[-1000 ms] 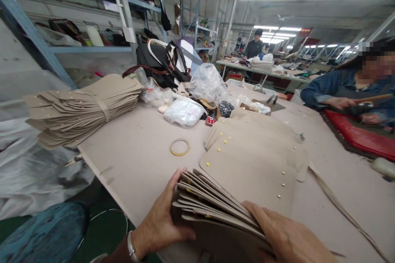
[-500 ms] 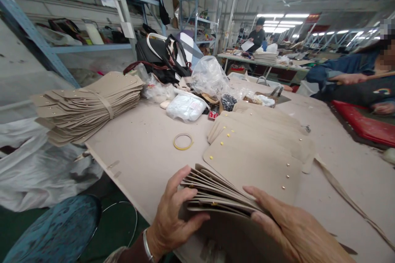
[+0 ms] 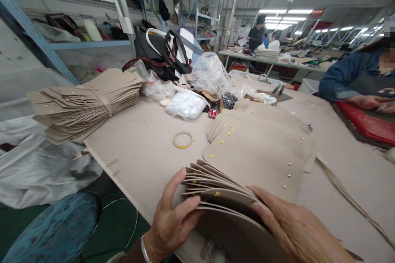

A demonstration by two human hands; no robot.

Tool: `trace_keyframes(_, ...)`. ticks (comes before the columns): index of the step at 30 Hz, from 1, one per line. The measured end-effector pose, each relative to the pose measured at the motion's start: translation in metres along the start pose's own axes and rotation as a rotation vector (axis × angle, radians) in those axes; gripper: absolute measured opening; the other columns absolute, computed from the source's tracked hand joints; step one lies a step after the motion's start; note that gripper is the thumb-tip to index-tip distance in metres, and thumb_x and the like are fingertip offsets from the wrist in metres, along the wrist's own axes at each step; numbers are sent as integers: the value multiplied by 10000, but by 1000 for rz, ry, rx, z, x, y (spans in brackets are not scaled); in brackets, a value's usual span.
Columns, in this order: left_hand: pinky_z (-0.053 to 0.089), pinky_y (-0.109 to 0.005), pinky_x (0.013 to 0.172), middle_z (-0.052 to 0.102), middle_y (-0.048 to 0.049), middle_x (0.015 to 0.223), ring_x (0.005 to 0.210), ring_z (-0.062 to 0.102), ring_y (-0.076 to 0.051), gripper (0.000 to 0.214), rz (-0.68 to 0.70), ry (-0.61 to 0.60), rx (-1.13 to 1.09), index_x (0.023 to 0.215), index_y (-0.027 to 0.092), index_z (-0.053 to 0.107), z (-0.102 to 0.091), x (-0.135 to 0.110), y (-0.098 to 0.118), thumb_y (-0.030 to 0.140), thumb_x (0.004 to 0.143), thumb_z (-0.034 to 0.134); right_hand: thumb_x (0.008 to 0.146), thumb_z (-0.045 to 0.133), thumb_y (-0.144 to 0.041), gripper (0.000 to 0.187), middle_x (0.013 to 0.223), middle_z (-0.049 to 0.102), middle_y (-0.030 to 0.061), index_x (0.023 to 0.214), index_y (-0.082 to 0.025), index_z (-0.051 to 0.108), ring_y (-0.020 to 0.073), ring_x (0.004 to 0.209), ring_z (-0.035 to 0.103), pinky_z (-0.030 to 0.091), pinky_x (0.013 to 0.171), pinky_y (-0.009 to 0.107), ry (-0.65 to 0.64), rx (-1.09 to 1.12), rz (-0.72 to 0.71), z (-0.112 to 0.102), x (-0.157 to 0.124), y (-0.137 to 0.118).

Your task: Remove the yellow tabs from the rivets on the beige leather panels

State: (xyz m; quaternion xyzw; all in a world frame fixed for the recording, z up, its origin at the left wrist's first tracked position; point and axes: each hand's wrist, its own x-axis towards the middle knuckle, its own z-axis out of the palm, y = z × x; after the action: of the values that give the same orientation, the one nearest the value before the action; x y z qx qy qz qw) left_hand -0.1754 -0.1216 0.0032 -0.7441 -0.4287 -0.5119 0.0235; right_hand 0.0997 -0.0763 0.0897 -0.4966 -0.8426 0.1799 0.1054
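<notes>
The small red box with white markings (image 3: 214, 113) lay at twelve o'clock from the held sheets, its lettering too small to read; the red overhead sign (image 3: 317, 14), far off at one o'clock, was likewise unreadable.

The stack of thin, flexible beige sheets with rounded corners (image 3: 216, 178) was between the person's two hands, bowed, its edges fanned toward nine o'clock. The left hand (image 3: 173, 213), a silver bangle (image 3: 144, 250) at its wrist, was clamped on the fanned ends: one digit reached up along the corners, while the other fingers bent across the lower edges, a gap between them. The right hand (image 3: 296, 226) gripped the stack's three o'clock side, its two visible fingertips slightly apart on the sheets. Yellow tabs showed among the held edges.

Just beyond, at one o'clock, overlapping beige sheets with yellow tabs and brass-coloured studs (image 3: 256, 152) lay flat on the pale table (image 3: 145, 152). A narrow yellow-edged ring of tape (image 3: 183, 140) rested at eleven o'clock, and a thick strap-bound beige bundle (image 3: 89, 104) at ten. At two o'clock, a co-worker's denim sleeve (image 3: 342, 76) was near a red slab (image 3: 367, 123).
</notes>
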Motion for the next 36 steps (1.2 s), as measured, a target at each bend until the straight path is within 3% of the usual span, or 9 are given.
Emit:
trace_keyframes(8,408,-563,1038,189,-143,1529,1389,266,-381,357,-117,-106,-75,1086,205,530,-3,-1,7,92,759,617,870,555,-401,453,1187,691,83,1300,-260,538,279,955,712,600,766,350,-29,-21,-76,0,-1,-2)
trace_keyframes(13,343,-598,1066,233,-168,1505,1398,237,-386,700,-132,-46,-100,1329,232,330,1,3,3,201,724,679,750,688,-380,594,1175,697,86,1317,-278,542,296,959,705,587,791,358,-61,31,-60,-9,1,-9)
trace_keyframes(17,269,-629,1084,107,-191,1553,1408,164,-422,846,-1,-205,99,1412,200,253,-13,27,5,226,702,711,789,661,-359,488,1019,742,64,1265,-285,586,253,830,724,578,718,305,-73,54,-104,-2,-1,-6)
trace_keyframes(21,120,-622,1121,300,-157,1510,1398,221,-383,797,96,-507,403,1399,199,362,-18,62,22,114,640,591,801,659,-313,369,838,739,50,1163,-242,646,220,726,712,556,667,266,-64,5,-101,4,1,-14)
trace_keyframes(25,171,-547,1127,593,-119,1257,1198,510,-298,727,209,-640,439,1368,204,421,8,78,30,99,655,515,781,708,-346,357,938,731,68,1111,-216,669,224,845,703,557,759,269,-106,53,-39,-19,2,-27)
trace_keyframes(27,253,-507,1102,658,-80,1099,1030,595,-271,680,242,-731,388,1326,220,479,21,83,28,101,658,513,785,702,-447,502,1167,672,95,1228,-229,610,250,1059,644,518,908,300,33,117,-23,-33,-12,-20)
trace_keyframes(30,354,-485,1019,647,-67,1088,986,592,-284,718,250,-807,354,1312,241,504,30,91,22,71,615,528,865,524,-602,682,1467,427,125,1429,-240,394,315,1341,406,375,1085,425,391,187,124,-35,-60,9)
trace_keyframes(33,404,-473,915,633,-69,1088,979,574,-310,680,201,-798,350,1309,270,510,31,94,18,98,652,540,909,288,-669,768,1555,251,148,1512,-215,149,356,1402,274,333,1093,526,678,335,265,1,-120,37)
trace_keyframes(36,393,-462,908,619,-75,1132,996,562,-309,632,176,-828,347,1325,276,507,31,93,13,144,707,518,881,138,-711,818,1596,75,138,1518,-225,-32,373,1430,159,277,1099,586,804,392,343,55,-158,42)
